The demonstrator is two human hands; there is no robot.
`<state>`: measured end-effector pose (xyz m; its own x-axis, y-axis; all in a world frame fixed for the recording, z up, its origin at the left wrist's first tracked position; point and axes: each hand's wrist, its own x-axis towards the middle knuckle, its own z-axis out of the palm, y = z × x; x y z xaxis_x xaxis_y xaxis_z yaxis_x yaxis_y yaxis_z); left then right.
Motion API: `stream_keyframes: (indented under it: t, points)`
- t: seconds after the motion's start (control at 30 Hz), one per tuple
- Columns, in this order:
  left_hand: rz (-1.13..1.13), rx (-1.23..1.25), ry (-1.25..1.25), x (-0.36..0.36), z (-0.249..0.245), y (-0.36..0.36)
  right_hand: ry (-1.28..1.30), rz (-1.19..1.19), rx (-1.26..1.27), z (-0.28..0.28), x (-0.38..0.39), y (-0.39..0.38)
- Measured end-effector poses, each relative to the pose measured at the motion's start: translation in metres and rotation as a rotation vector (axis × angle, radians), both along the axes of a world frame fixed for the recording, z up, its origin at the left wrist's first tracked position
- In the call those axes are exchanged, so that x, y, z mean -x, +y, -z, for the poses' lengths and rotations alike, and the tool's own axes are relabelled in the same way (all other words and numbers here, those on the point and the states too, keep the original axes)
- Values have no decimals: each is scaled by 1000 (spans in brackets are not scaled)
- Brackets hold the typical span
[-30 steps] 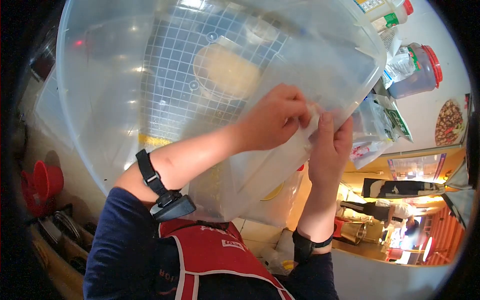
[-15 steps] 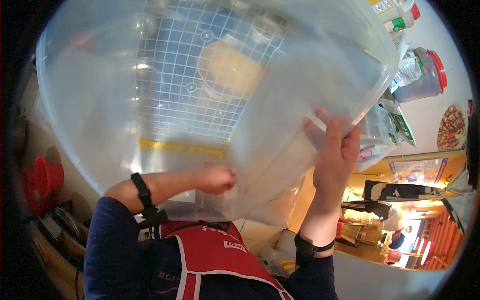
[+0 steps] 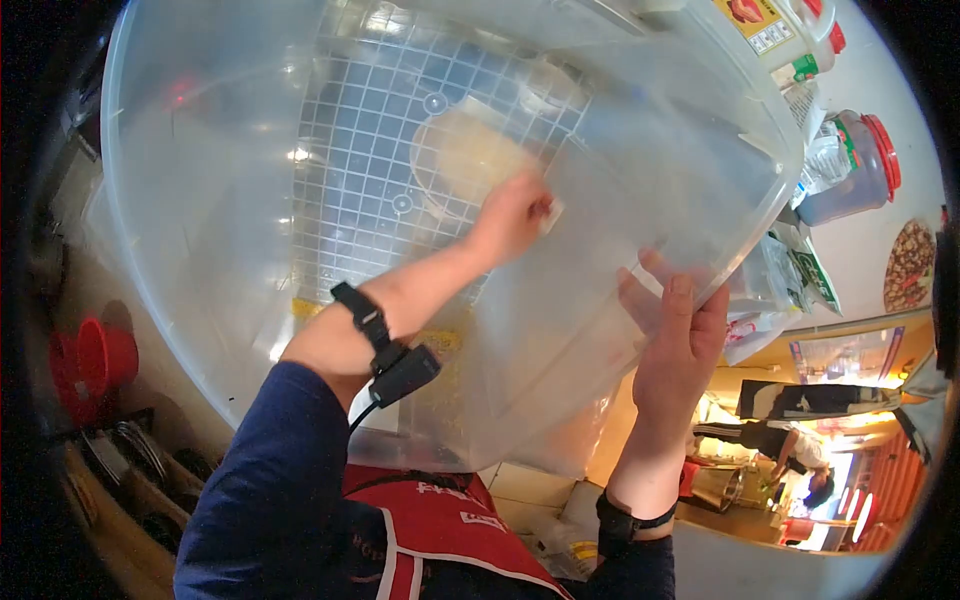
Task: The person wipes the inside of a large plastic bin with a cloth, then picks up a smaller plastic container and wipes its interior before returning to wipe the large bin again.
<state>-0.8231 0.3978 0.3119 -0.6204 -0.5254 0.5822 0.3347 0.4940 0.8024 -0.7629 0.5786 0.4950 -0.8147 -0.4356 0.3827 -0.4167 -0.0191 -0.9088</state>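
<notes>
A large translucent plastic tub (image 3: 560, 320) fills most of the view, its open side towards me and its gridded bottom (image 3: 350, 130) behind. My left hand (image 3: 510, 215) is inside it, a closed fist close to the tub's right inner wall. A small white piece (image 3: 553, 215) sticks out of the fist; blur hides its kind. At the tub's right rim, my right hand (image 3: 680, 335) grips the edge, with some fingers showing through the plastic. A round beige patch (image 3: 465, 155) shows at the gridded bottom beyond my left hand.
A red plastic basket (image 3: 105, 355) stands at the left. Along the right are a jar with a red lid (image 3: 860, 165), a white jug (image 3: 800, 35) and plastic packets (image 3: 795, 260). Farther off at the lower right, a person (image 3: 800, 455) bends near a metal pot (image 3: 718, 487).
My left fist has moved up and right, from the tub's near side to its right inner wall. My right hand keeps its grip; the tub sits slightly lower and farther right in view.
</notes>
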Motion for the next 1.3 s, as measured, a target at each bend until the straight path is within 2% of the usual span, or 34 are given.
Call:
stream_keyframes:
  t: [0.07,0.13,0.2,0.27,0.3,0.37,0.4,0.43,0.5,0.57,0.63,0.67,0.73,0.77,0.83,0.93,1.03,1.13,1.17,1.27,1.3]
  points:
    - [-4,95,46,-15,54,13,2,8,-26,1,3,1]
    - [50,74,-91,-43,80,29,-14,15,8,0,4,-4]
    - [199,151,-209,-67,108,36,-3,27,2,-1,5,-5]
    - [515,355,-566,-84,135,30,14,37,1,-1,10,-7]
    - [511,365,-561,-83,139,24,45,33,-15,1,13,-6]
    - [620,342,-573,-87,115,13,79,34,-25,2,15,-3]
    - [512,306,-468,-80,95,4,73,30,-60,2,15,-1]
    - [405,271,-361,-69,54,-8,68,26,-94,1,15,0]
    - [85,184,-49,-36,-2,-24,67,24,-125,-1,14,2]
    - [-131,263,156,0,-63,-44,66,19,-161,-2,11,3]
    - [-269,405,256,25,-109,-59,98,22,-159,-3,9,3]
    - [-269,405,256,39,-115,-67,98,21,-159,-3,8,2]
    - [-392,734,221,56,-115,-77,100,36,-156,-3,5,4]
    - [-380,735,205,55,-106,-78,80,40,-159,-2,4,6]
    - [-290,889,47,47,-81,-77,74,32,-189,0,7,9]
    - [-220,910,27,28,-40,-64,0,46,-50,-4,1,1]
    - [-86,1006,-56,-21,16,-46,39,-19,-73,-1,6,4]
    - [67,891,-145,-58,98,-24,7,-40,-50,-2,7,2]
    - [117,833,-168,-75,115,-16,3,-42,-51,-2,6,2]
    - [126,921,-287,-117,151,6,10,-24,-44,-2,5,1]
    - [212,928,-350,-124,161,9,17,-8,-61,-1,5,1]
